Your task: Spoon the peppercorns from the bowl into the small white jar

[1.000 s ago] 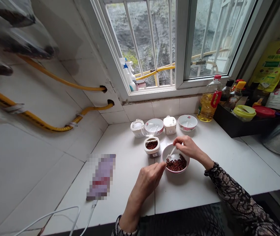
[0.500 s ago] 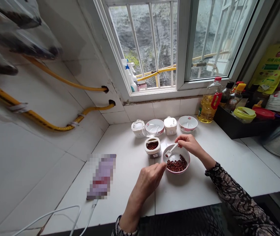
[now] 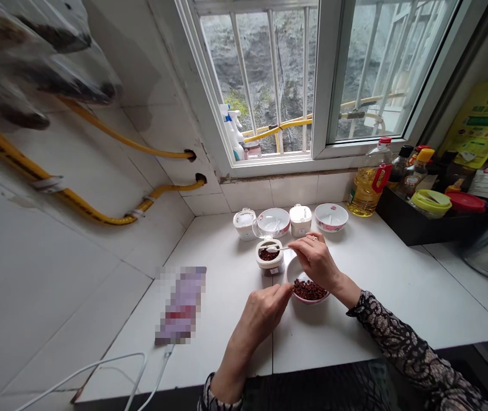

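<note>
My right hand [image 3: 317, 260] is closed on the handle of a small white spoon [image 3: 274, 249]. The spoon's bowl is over the mouth of an open seasoning jar [image 3: 270, 266] that holds dark red peppercorns. My left hand [image 3: 268, 308] is closed at the near left rim of a bowl [image 3: 290, 274], its fingertips gripping the edge. Dark reddish peppercorns [image 3: 307, 289] lie in the bottom of this bowl. The right hand covers the bowl's far right part.
Behind stand a lidded jar [image 3: 245, 226], a second lidded jar [image 3: 301, 222] and two flowered bowls [image 3: 281, 229] [image 3: 331, 226]. An oil bottle [image 3: 363, 191] and a black condiment box [image 3: 406, 225] are at the right. A blurred-out purple object [image 3: 181, 305] with a white cable lies left.
My right hand has moved left with the spoon, from above the bowl to the mouth of the open jar. My left hand stays at the bowl's rim.
</note>
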{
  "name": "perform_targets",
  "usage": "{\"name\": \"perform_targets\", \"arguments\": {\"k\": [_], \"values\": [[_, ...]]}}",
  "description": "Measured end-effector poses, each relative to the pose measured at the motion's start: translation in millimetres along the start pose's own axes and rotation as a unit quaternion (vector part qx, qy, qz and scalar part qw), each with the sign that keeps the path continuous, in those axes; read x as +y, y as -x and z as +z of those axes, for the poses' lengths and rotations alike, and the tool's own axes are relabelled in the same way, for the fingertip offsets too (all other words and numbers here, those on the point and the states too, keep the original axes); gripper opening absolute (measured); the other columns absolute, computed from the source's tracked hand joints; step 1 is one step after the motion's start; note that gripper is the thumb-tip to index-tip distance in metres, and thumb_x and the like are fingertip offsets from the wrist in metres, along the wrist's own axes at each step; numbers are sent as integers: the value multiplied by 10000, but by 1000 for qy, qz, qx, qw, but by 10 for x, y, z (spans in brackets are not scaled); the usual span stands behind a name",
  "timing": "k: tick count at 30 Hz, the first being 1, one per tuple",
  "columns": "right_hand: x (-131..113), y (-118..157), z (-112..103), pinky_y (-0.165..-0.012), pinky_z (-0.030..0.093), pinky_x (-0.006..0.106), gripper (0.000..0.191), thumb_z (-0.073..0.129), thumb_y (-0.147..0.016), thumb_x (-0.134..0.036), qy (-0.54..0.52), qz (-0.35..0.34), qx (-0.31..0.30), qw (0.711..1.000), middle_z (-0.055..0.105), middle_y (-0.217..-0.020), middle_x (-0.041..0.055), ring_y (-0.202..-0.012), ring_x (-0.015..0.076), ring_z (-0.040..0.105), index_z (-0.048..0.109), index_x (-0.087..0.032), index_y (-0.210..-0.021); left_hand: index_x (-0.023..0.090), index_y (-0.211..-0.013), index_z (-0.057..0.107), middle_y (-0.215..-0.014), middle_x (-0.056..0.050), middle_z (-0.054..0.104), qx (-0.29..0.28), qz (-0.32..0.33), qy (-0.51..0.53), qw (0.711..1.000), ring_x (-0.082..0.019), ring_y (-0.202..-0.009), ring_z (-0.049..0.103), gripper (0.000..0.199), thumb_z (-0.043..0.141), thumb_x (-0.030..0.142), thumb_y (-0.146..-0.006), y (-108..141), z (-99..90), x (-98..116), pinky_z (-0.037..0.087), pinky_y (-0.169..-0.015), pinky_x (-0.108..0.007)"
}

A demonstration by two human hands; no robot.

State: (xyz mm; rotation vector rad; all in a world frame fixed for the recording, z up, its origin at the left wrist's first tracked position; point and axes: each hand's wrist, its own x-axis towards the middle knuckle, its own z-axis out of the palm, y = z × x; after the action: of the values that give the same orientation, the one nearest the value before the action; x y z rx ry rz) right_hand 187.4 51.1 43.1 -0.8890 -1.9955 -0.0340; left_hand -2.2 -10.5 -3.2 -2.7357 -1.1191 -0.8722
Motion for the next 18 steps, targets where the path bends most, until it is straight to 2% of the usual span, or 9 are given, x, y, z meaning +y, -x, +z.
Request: {"name": "perform_targets", "arguments": {"k": [3, 5, 9, 12, 15, 18], "values": [[38, -16, -134, -888, 441, 381, 172, 520, -942, -139, -1, 27, 36, 999, 759, -848, 45, -782, 196, 674, 677, -205, -918, 176, -970, 609, -669, -7, 632, 2, 3, -4, 1000, -122, -549, 610, 256, 363, 168, -1043, -6, -3, 0, 399, -497, -204], [104, -17, -252, -865, 447, 374, 159, 535, -912, -141, -10, 61, 33, 998, 754, -829, 38, -775, 202, 671, 676, -210, -891, 172, -977, 605, -667, -7, 635, 7, 8, -3, 1000, -124, -547, 613, 261, 355, 181, -1051, -11, -5, -1, 396, -495, -208], [260, 36, -399, -804, 434, 357, 195, 523, -847, -88, -4, 104, -73, 992, 751, -776, 33, -724, 193, 653, 677, -203, -812, 166, -981, 599, -675, -10, 641, 12, 13, 1, 1000, -129, -555, 622, 273, 340, 194, -1063, -15, -10, 1, 405, -499, -213], [300, 99, -365, -854, 402, 378, 212, 515, -828, -55, 4, 105, -156, 982, 762, -788, 41, -696, 176, 646, 679, -185, -800, 168, -975, 600, -671, -8, 639, 12, 8, 6, 1000, -131, -552, 622, 271, 346, 199, -1064, -13, -15, 3, 411, -499, -212], [256, 140, -265, -884, 390, 380, 216, 517, -829, -45, -14, 109, -194, 975, 765, -788, 48, -685, 161, 642, 689, -173, -811, 175, -984, 609, -683, -11, 646, 10, 5, 12, 1000, -125, -560, 624, 261, 360, 196, -1060, -6, -13, 0, 415, -507, -202], [198, 146, -198, -876, 405, 362, 229, 520, -808, -41, -43, 141, -204, 968, 750, -736, 30, -660, 151, 627, 701, -179, -782, 185, -1010, 621, -690, -10, 645, 9, 1, 19, 1000, -115, -564, 620, 249, 377, 198, -1054, -2, -13, -3, 424, -518, -189]]}}
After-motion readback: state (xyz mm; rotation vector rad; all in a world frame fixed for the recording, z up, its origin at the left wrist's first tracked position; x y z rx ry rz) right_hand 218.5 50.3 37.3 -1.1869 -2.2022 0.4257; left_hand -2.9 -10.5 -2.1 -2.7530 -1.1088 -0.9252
